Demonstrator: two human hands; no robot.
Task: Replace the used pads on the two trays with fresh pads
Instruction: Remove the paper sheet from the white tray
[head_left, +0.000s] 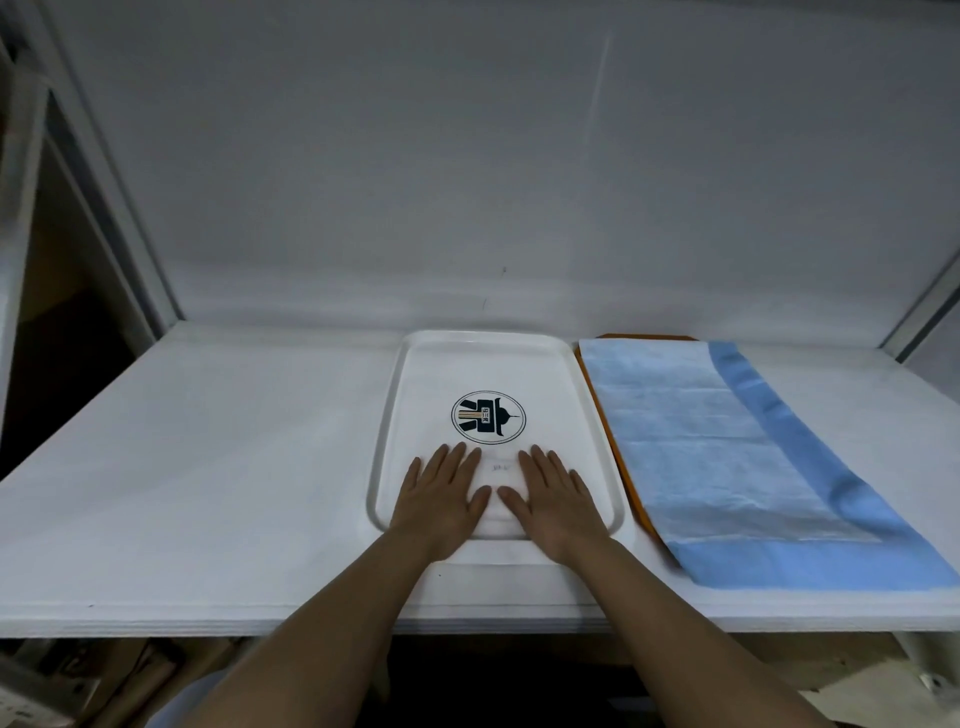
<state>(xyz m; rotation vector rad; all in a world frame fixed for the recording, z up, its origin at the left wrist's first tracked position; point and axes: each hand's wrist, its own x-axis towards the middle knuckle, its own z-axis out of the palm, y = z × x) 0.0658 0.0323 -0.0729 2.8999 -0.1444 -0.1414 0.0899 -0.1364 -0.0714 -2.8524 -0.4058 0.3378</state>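
Note:
A white tray (395, 395) with a round dark logo in its middle lies on the table in front of me. No pad covers it. My left hand (441, 499) and my right hand (556, 499) lie flat, palms down, side by side on the tray's near part, fingers straight. To the right, an orange tray (623, 467) shows only as a thin edge under a blue pad (727, 457) with a paler quilted centre. The pad overhangs that tray on the right and at the front.
The white table (208, 467) stretches wide to the left of the trays, with a white wall behind it. A metal frame post (924, 312) rises at the back right. Dark storage space and boxes lie under the table's front edge.

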